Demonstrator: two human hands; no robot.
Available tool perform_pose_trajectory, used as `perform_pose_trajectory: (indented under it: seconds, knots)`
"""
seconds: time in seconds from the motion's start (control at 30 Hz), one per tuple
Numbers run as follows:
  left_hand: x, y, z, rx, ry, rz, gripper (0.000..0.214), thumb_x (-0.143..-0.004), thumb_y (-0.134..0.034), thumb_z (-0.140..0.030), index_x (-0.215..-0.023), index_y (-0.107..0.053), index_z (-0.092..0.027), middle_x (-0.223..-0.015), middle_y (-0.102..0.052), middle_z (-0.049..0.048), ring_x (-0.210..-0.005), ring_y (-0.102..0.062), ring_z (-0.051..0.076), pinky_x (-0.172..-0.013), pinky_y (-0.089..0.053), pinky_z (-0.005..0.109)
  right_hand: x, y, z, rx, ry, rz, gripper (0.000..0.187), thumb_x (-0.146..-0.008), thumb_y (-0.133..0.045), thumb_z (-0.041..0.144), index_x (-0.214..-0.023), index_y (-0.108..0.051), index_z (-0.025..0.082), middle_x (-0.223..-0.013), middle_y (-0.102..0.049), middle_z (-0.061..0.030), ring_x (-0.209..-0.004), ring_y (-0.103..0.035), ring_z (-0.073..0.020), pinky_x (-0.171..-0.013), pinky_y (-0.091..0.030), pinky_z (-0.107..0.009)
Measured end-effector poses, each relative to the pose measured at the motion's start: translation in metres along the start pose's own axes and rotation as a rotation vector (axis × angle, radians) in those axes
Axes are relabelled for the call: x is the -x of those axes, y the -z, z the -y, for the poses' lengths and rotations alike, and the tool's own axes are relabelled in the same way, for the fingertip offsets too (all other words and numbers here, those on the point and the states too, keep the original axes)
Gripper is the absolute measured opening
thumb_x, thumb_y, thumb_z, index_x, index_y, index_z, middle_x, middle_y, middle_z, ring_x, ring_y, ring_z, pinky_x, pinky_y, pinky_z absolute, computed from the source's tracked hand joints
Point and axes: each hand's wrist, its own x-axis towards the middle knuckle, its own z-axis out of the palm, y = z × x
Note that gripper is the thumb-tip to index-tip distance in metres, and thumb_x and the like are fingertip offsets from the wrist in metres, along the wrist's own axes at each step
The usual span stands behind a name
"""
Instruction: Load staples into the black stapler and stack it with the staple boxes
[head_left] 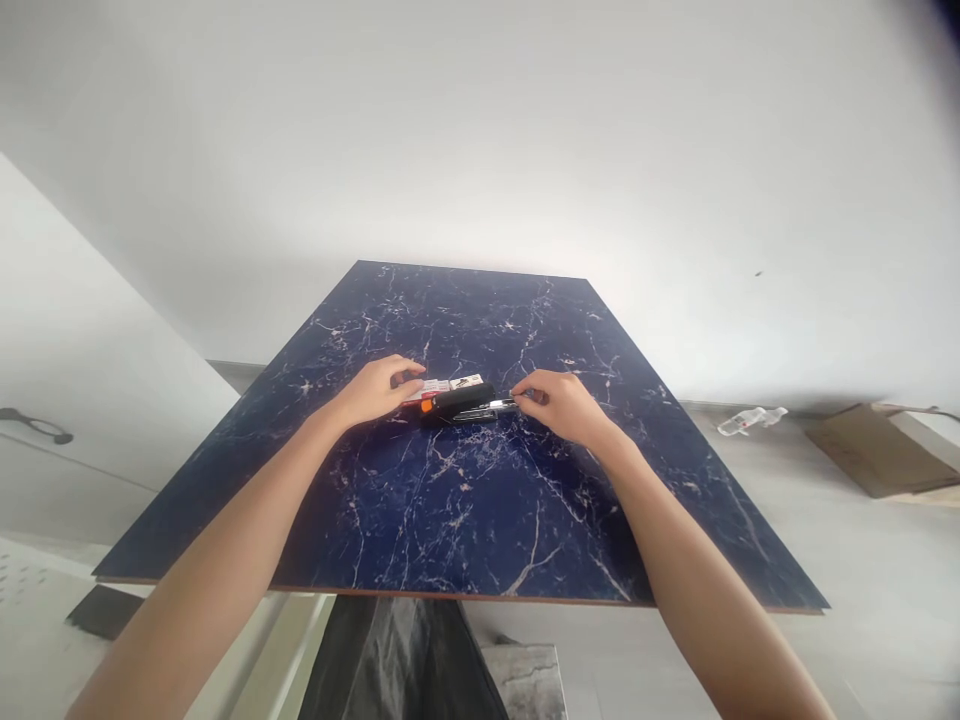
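Note:
A black stapler [459, 402] with an orange end lies near the middle of a dark blue marbled tabletop [465, 500]. A small white and red box [450, 384] rests just behind it. My left hand [381, 390] is curled over the stapler's orange left end and touches the box. My right hand [561, 403] pinches the stapler's metal right end with its fingertips. Both forearms reach in from the near edge.
A white wall stands behind the table. On the grey floor at the right lie a clear plastic bottle [748, 420] and a flat cardboard piece [870, 450]. A white door with a dark handle [34, 425] is at the left. The table's dark base [397, 660] shows below the near edge.

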Motion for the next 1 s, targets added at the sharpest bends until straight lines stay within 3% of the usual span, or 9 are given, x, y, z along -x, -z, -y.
perform_pose_trajectory:
  seconds: [0.13, 0.23, 0.37, 0.47, 0.53, 0.6, 0.73, 0.83, 1.0]
  knots:
    - [0.002, 0.009, 0.001, 0.106, 0.049, 0.141, 0.06, -0.087, -0.06, -0.062, -0.137, -0.061, -0.028, -0.131, -0.064, 0.0111, -0.098, -0.066, 0.027, -0.076, -0.052, 0.035, -0.002, -0.012, 0.005, 0.0, 0.067, 0.019, 0.02, -0.092, -0.057, 0.024, -0.102, -0.075, 0.023, -0.102, -0.073, -0.0051, -0.082, -0.067, -0.0176, -0.08, -0.052, -0.032]
    - [0.003, 0.022, 0.005, 0.172, 0.073, 0.203, 0.063, -0.08, -0.069, -0.062, -0.133, -0.064, -0.029, -0.132, -0.065, 0.01, -0.104, -0.066, 0.029, -0.081, -0.053, 0.037, -0.003, -0.016, 0.008, -0.004, 0.105, 0.006, 0.02, -0.092, -0.057, 0.022, -0.101, -0.075, 0.023, -0.103, -0.072, -0.0057, -0.086, -0.067, -0.0188, -0.083, -0.052, -0.033]
    - [0.008, 0.037, 0.009, 0.244, 0.089, 0.241, 0.051, -0.079, -0.07, -0.06, -0.121, -0.071, -0.03, -0.129, -0.067, 0.0067, -0.109, -0.065, 0.028, -0.086, -0.053, 0.039, -0.003, -0.018, 0.005, -0.028, 0.16, 0.015, 0.022, -0.097, -0.053, 0.026, -0.103, -0.075, 0.024, -0.109, -0.072, -0.0063, -0.097, -0.067, -0.021, -0.09, -0.052, -0.035]
    - [0.008, 0.034, 0.007, 0.241, 0.093, 0.289, 0.043, -0.084, -0.065, -0.06, -0.109, -0.075, -0.027, -0.115, -0.072, 0.0067, -0.095, -0.067, 0.026, -0.078, -0.052, 0.036, -0.003, -0.018, 0.004, -0.054, 0.159, 0.032, 0.024, -0.098, -0.051, 0.027, -0.104, -0.074, 0.025, -0.11, -0.072, -0.006, -0.099, -0.067, -0.0211, -0.089, -0.052, -0.036]
    - [0.006, 0.025, 0.003, 0.177, 0.077, 0.215, 0.043, -0.087, -0.059, -0.061, -0.099, -0.076, -0.023, -0.105, -0.073, 0.0072, -0.087, -0.066, 0.024, -0.075, -0.05, 0.035, -0.003, -0.018, 0.005, -0.061, 0.134, 0.046, 0.024, -0.098, -0.051, 0.026, -0.105, -0.074, 0.025, -0.11, -0.072, -0.0059, -0.095, -0.067, -0.0204, -0.085, -0.053, -0.035]
    - [0.003, 0.013, -0.001, 0.1, 0.023, 0.033, 0.043, -0.091, -0.054, -0.058, -0.091, -0.075, -0.02, -0.101, -0.072, 0.0075, -0.086, -0.064, 0.023, -0.076, -0.048, 0.035, -0.002, -0.018, 0.007, -0.052, 0.089, 0.049, 0.024, -0.097, -0.053, 0.027, -0.11, -0.073, 0.025, -0.111, -0.072, -0.0061, -0.088, -0.067, -0.0194, -0.081, -0.053, -0.034]
    - [0.002, -0.005, -0.014, -0.02, -0.192, -0.195, 0.039, -0.096, -0.049, -0.048, -0.084, -0.071, -0.018, -0.09, -0.071, 0.0067, -0.084, -0.059, 0.021, -0.077, -0.045, 0.035, -0.002, -0.02, 0.009, -0.03, 0.003, 0.048, 0.028, -0.097, -0.054, 0.034, -0.118, -0.07, 0.024, -0.115, -0.072, -0.0063, -0.081, -0.066, -0.0178, -0.077, -0.052, -0.033]
    - [0.007, -0.013, -0.029, -0.045, -0.355, -0.236, 0.033, -0.096, -0.052, -0.045, -0.091, -0.071, -0.018, -0.09, -0.07, 0.0065, -0.086, -0.058, 0.021, -0.078, -0.046, 0.035, -0.002, -0.023, 0.01, -0.058, -0.078, 0.055, 0.028, -0.097, -0.054, 0.038, -0.114, -0.073, 0.025, -0.107, -0.074, -0.004, -0.081, -0.066, -0.0179, -0.077, -0.05, -0.032]
    - [0.011, -0.027, -0.044, -0.12, -0.451, -0.122, 0.044, -0.091, -0.061, -0.047, -0.127, -0.065, -0.021, -0.113, -0.068, 0.0102, -0.099, -0.06, 0.025, -0.086, -0.05, 0.041, -0.003, -0.029, 0.008, -0.205, -0.212, -0.002, 0.022, -0.092, -0.061, 0.038, -0.103, -0.077, 0.027, -0.103, -0.076, -0.0002, -0.086, -0.069, -0.0185, -0.083, -0.051, -0.032]
